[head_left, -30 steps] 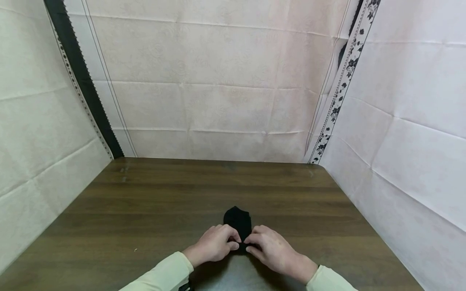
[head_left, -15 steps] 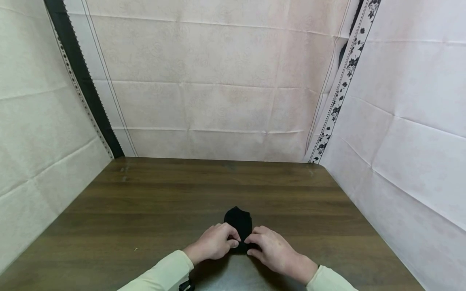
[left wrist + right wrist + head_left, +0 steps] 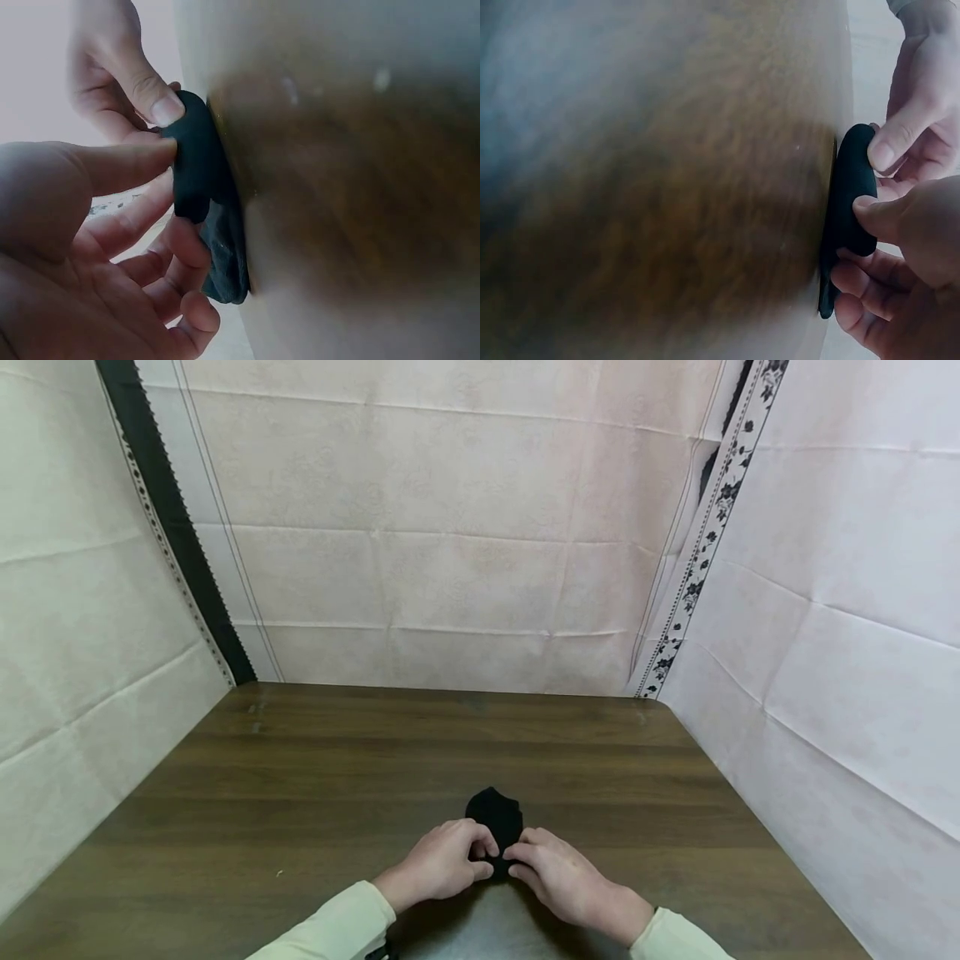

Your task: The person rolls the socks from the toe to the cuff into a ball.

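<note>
A black sock, partly rolled up at its near end, lies on the table in front of me. My left hand pinches the roll from the left; in the left wrist view its thumb presses on the dark fabric while the fingers curl behind. From the right, my right hand grips the same roll, thumb on the near side and fingers beyond. The right wrist view shows both thumbs side by side on the roll. A flat part of the sock extends away past the fingers.
The brown wooden table reaches to a pale cloth wall at the back, with cloth walls on both sides. A tiny light scrap lies on the table left of my hands.
The sock has shifted slightly to the right, and the fingers of my left hand have made small movements on its roll. My right hand stays almost in place.
</note>
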{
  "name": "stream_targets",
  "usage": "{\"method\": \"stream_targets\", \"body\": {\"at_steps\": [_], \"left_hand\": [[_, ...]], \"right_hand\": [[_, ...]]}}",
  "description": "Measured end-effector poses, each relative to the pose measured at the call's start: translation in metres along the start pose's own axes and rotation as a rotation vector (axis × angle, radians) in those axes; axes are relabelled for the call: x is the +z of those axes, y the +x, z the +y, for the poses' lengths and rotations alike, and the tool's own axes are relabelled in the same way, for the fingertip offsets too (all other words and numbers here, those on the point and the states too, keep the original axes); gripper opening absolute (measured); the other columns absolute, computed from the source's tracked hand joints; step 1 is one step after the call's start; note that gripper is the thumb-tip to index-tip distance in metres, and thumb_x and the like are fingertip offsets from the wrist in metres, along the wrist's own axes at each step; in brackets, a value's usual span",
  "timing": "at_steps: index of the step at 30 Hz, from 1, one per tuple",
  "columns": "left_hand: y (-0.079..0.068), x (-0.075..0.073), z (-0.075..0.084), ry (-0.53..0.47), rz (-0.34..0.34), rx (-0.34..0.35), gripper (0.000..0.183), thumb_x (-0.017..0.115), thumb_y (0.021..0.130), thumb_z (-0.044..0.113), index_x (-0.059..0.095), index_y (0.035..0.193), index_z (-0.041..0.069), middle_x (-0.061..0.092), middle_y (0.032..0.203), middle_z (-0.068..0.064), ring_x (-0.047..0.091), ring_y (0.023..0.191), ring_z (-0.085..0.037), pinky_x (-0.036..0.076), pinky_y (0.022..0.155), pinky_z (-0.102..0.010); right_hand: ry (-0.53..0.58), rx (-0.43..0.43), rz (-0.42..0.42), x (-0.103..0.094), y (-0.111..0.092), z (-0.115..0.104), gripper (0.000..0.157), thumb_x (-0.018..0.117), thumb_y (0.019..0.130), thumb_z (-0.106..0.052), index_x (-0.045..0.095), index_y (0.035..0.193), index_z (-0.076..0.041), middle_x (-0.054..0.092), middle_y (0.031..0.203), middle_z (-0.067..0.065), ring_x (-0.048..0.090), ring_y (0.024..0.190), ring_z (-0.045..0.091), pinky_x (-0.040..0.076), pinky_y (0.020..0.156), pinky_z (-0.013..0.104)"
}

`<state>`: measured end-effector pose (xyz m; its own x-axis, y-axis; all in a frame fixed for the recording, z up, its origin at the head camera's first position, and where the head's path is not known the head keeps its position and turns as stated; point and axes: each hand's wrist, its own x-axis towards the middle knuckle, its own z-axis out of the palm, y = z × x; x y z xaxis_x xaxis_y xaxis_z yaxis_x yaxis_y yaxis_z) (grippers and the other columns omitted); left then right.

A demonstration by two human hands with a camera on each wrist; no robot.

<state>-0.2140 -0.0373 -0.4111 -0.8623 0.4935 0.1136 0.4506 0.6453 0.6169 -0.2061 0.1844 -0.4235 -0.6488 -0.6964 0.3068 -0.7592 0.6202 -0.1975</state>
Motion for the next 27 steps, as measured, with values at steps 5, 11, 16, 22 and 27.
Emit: {"method": "stream_targets", "body": {"at_steps": [5, 11, 16, 22, 27], "left_hand": [[0.0, 0.0001, 0.0011, 0.031, -0.011, -0.006, 0.02, 0.086, 0.079, 0.02, 0.072, 0.094, 0.018, 0.057, 0.086, 0.009, 0.051, 0.076, -0.007, 0.046, 0.07, -0.03], [0.0003, 0.0, 0.0011, 0.057, -0.013, -0.007, 0.016, 0.084, 0.082, 0.016, 0.073, 0.094, 0.018, 0.059, 0.085, 0.01, 0.052, 0.077, -0.006, 0.046, 0.072, -0.031], [0.0015, 0.0001, -0.001, 0.034, -0.021, -0.013, 0.012, 0.081, 0.084, 0.015, 0.074, 0.094, 0.017, 0.06, 0.083, 0.01, 0.053, 0.076, -0.006, 0.047, 0.072, -0.032], [0.0016, 0.0, -0.0029, -0.007, -0.047, -0.019, 0.009, 0.078, 0.087, 0.013, 0.074, 0.094, 0.015, 0.059, 0.081, 0.012, 0.053, 0.075, -0.006, 0.047, 0.072, -0.03], [0.0037, -0.0012, -0.0025, -0.029, -0.069, -0.029, 0.005, 0.076, 0.09, 0.012, 0.075, 0.094, 0.014, 0.062, 0.082, 0.011, 0.054, 0.076, -0.006, 0.048, 0.074, -0.031]], "right_hand": [[0.027, 0.028, -0.03, -0.0009, 0.0014, 0.0009, 0.015, 0.067, 0.098, -0.013, 0.073, 0.112, -0.01, 0.055, 0.094, -0.008, 0.051, 0.084, 0.005, 0.049, 0.074, 0.022], [0.073, 0.033, -0.04, -0.0018, 0.0027, 0.0028, 0.015, 0.066, 0.099, -0.014, 0.073, 0.111, -0.01, 0.057, 0.094, -0.008, 0.051, 0.083, 0.005, 0.048, 0.074, 0.023], [0.104, 0.06, -0.055, -0.0032, 0.002, 0.0038, 0.016, 0.065, 0.1, -0.016, 0.073, 0.112, -0.011, 0.057, 0.095, -0.009, 0.051, 0.084, 0.004, 0.049, 0.074, 0.024], [0.105, 0.09, -0.026, -0.0028, 0.0001, 0.0029, 0.018, 0.069, 0.097, -0.021, 0.074, 0.112, -0.013, 0.057, 0.095, -0.01, 0.049, 0.082, 0.003, 0.048, 0.074, 0.024], [0.084, 0.085, 0.047, -0.0018, 0.0005, 0.0025, 0.016, 0.076, 0.091, -0.023, 0.074, 0.106, -0.016, 0.058, 0.093, -0.007, 0.049, 0.08, 0.004, 0.048, 0.071, 0.023]]}}
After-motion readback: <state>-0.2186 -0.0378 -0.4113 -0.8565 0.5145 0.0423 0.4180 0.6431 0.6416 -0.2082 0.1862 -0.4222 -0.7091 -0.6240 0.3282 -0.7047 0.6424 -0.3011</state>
